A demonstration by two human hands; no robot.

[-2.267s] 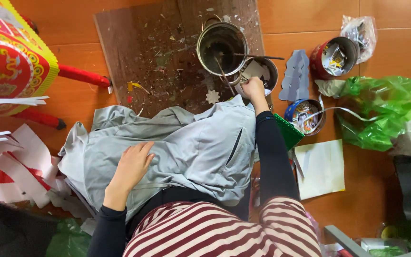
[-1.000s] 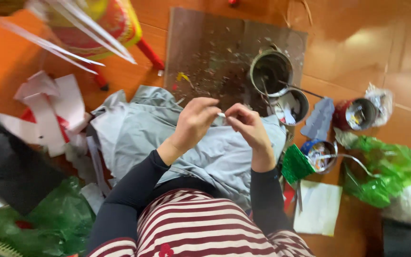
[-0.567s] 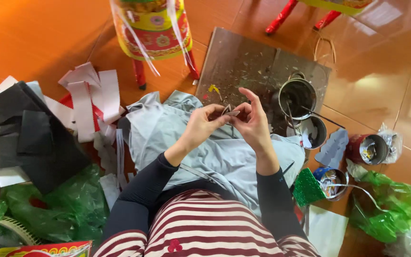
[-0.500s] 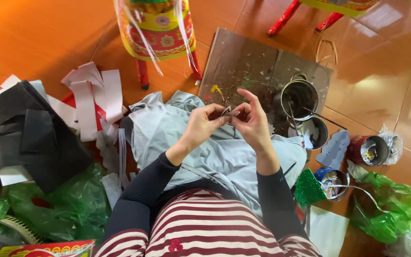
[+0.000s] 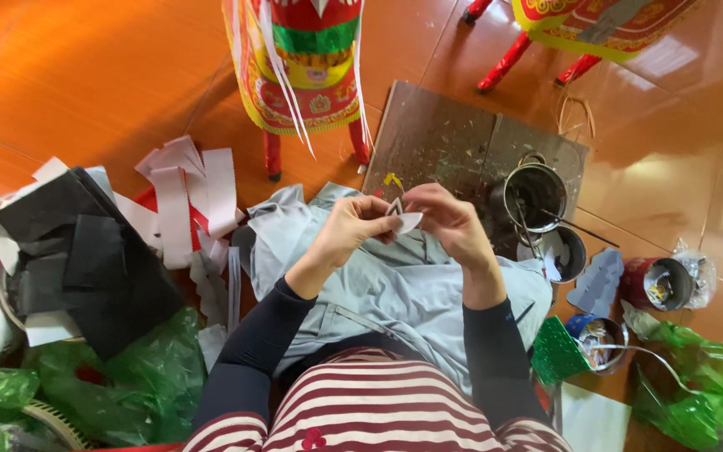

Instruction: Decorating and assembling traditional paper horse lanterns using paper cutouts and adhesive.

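Small pale paper cutout [image 5: 404,219], flat, pointed at one end, whitish-grey; held in the air above the lap, between both hands. Left hand [image 5: 350,230]: grip closed on the cutout's left edge, thumb and forefinger pinching. Right hand [image 5: 452,223]: grip closed on its right side, fingers curled over it. Beneath the hands, a light grey cloth garment [image 5: 395,289] spread over the lap. Just beyond, a dark scrap-flecked board [image 5: 441,142] on the orange floor [image 5: 85,75]. Right of the hands, a round metal pot [image 5: 535,194] on the board. Far, a red and yellow paper figure on red legs [image 5: 307,75]. Left, white paper strips [image 5: 186,197] beside black sheets [image 5: 85,259].
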